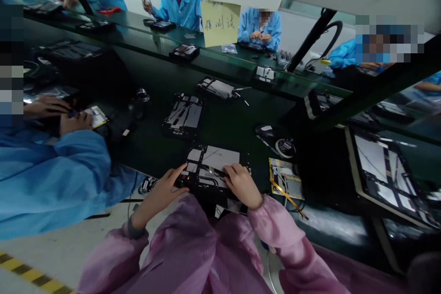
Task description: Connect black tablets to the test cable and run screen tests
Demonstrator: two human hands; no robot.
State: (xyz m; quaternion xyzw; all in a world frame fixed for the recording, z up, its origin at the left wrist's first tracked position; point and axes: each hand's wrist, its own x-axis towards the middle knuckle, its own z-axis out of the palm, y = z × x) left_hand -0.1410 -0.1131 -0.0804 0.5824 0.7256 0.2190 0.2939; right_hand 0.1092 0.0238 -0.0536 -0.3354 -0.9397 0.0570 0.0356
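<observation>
In front of me lies an opened tablet-like device (pixel 223 155), with a black frame, pale grey panels and dark strips across it. At its left near corner rests my left hand (pixel 167 190), index finger and thumb spread apart against the edge. My right hand (pixel 241 183) is closed over the device's right part, fingers pinched around a slim dark tool (pixel 217 172) that looks like tweezers. The tool points left across the panels; its tip is too blurred to make out. Just beyond lies a second opened device (pixel 184 115), with a third one (pixel 217 87) behind it.
To the right are a white-rimmed roll (pixel 285 148), a yellow-edged panel (pixel 285 178) with an orange ribbon cable, and a slanted black stand (pixel 347 161) bearing devices. A co-worker's blue sleeve (pixel 86 161) is close on my left. A shelf (pixel 220 62) with a yellow note (pixel 220 23) runs across the back.
</observation>
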